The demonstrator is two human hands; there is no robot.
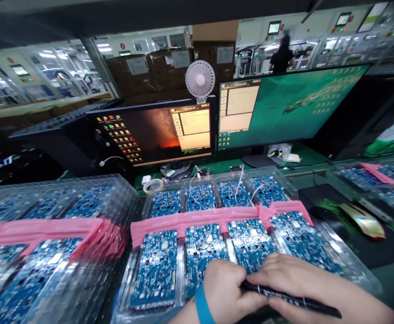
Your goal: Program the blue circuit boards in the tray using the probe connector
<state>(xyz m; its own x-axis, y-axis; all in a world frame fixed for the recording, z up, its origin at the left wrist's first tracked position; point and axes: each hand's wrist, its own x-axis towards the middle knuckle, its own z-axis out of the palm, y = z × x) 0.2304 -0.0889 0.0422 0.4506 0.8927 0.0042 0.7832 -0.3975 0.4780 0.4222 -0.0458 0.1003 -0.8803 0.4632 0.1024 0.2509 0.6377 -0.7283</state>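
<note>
A black pen or marker with light lettering (291, 298) lies slantwise between my two hands at the lower right. My left hand (222, 288), with a blue band (203, 305) at its wrist, is closed round the pen's left end, so that end is hidden. My right hand (294, 279) grips the barrel, fingers meeting those of the left. Both hands are over the near edge of a clear plastic tray (124, 288). Blue circuit boards (158, 265) sit in its compartments, and a pink strip (197, 218) crosses the tray between two rows.
Left stands a stack of similar trays (92, 274); another tray (392, 198) is far right. A gold mouse (364, 220) and a dark mouse (330, 220) rest on a black mat (391, 245). Behind are two monitors (149, 135) (294, 112), a small fan (200, 80) and a person (281, 58).
</note>
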